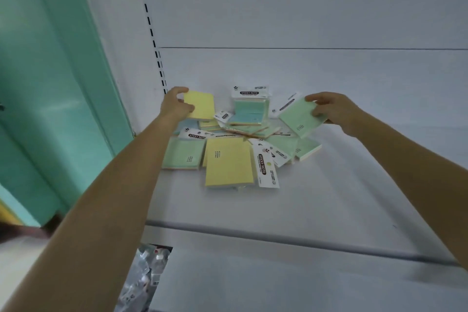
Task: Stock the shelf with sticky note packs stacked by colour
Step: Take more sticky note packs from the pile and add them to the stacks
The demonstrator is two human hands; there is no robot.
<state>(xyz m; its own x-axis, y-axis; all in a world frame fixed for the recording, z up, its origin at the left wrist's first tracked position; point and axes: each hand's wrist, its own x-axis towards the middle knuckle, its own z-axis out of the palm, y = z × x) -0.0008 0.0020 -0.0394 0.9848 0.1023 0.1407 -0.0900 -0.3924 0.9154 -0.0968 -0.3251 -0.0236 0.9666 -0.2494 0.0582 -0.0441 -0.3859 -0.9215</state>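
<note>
A loose heap of sticky note packs (233, 134) in yellow, green and blue lies on the white shelf (316, 185) near its back wall. My left hand (176, 104) grips a yellow pack (201, 105) lifted at the heap's left rear. My right hand (329, 107) holds a green pack (298, 116) tilted above the heap's right side. A large yellow pack (228, 163) lies flat at the front, a green one (183, 153) to its left. A blue-green pack (249, 109) with a white "STICKY NOTE" header stands at the back.
A slotted upright (152, 33) runs up the shelf's left rear corner. A teal panel (50, 83) stands to the left. Below the shelf's front edge (278, 238), a lower level holds clear plastic-wrapped goods (147, 276).
</note>
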